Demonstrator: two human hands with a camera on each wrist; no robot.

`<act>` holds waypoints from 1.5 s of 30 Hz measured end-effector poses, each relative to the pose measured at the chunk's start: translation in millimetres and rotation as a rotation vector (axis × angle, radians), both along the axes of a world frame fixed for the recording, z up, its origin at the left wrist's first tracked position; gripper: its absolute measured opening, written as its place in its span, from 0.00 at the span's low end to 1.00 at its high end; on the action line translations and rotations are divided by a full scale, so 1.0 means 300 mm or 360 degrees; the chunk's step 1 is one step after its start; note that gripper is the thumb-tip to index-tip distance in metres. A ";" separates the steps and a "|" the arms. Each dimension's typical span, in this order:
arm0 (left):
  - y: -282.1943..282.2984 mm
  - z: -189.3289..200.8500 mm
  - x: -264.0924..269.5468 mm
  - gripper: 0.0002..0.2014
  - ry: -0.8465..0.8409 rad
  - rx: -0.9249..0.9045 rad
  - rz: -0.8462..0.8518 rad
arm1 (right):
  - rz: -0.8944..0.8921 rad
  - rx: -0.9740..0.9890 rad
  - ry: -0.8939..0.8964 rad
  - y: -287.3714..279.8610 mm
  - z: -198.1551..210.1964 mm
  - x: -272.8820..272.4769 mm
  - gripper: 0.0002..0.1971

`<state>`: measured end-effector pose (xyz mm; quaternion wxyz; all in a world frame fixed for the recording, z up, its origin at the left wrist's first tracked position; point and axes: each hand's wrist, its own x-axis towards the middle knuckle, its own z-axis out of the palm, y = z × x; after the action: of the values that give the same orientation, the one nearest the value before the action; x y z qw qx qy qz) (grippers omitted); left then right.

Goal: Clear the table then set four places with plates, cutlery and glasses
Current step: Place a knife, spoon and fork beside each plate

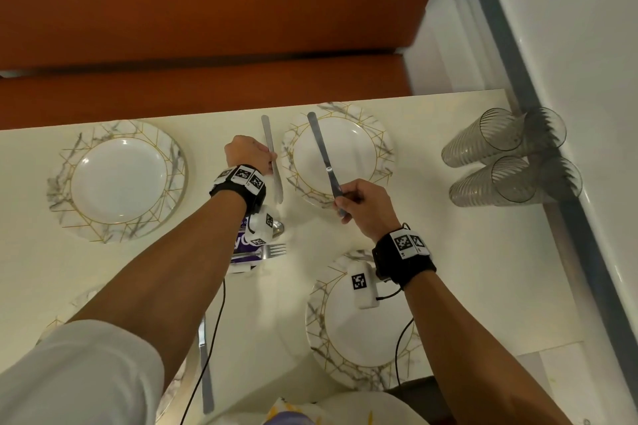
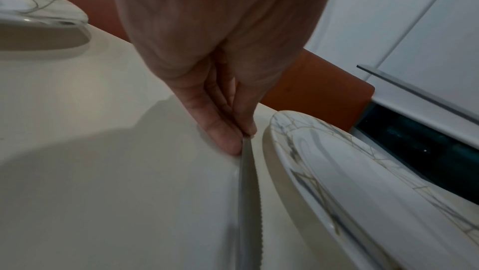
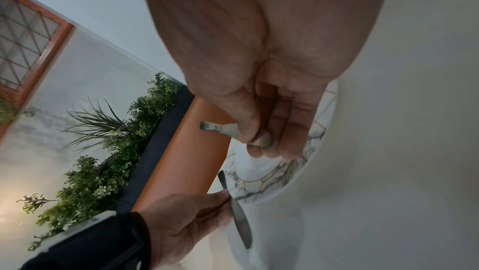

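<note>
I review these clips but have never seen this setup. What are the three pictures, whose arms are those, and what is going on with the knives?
No machine here: a person wears one camera on the head and one on each wrist. The head view looks down on a cream table with marbled plates, a fork and stacked glasses lying on their sides. The left hand touches a knife lying on the table beside the far plate; the left wrist view shows the fingertips at it. The right hand grips a second knife above that plate; the right wrist view shows the fingers curled round its handle.
</note>
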<state>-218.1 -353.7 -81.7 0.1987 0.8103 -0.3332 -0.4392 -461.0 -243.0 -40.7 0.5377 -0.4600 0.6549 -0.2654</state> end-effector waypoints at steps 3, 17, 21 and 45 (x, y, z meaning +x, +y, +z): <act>-0.006 -0.022 0.006 0.08 -0.0041 -0.0001 -0.0020 | 0.0001 0.0011 0.0005 0.004 0.002 -0.001 0.05; 0.035 0.022 0.010 0.02 0.0062 -0.0107 0.0008 | -0.0001 -0.0013 -0.0008 0.034 0.023 -0.003 0.04; 0.108 0.055 0.039 0.04 0.0016 -0.0216 -0.0027 | 0.0021 -0.0033 -0.0049 0.038 0.037 0.036 0.05; 0.598 0.218 0.867 0.07 0.0398 -0.0638 -0.0058 | 0.0339 -0.0108 -0.0058 0.299 0.071 1.110 0.13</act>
<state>42.0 -174.3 -16.3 0.3873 0.6878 -0.4012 -0.4648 -128.0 -153.4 -19.3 0.5588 -0.5401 0.5830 -0.2369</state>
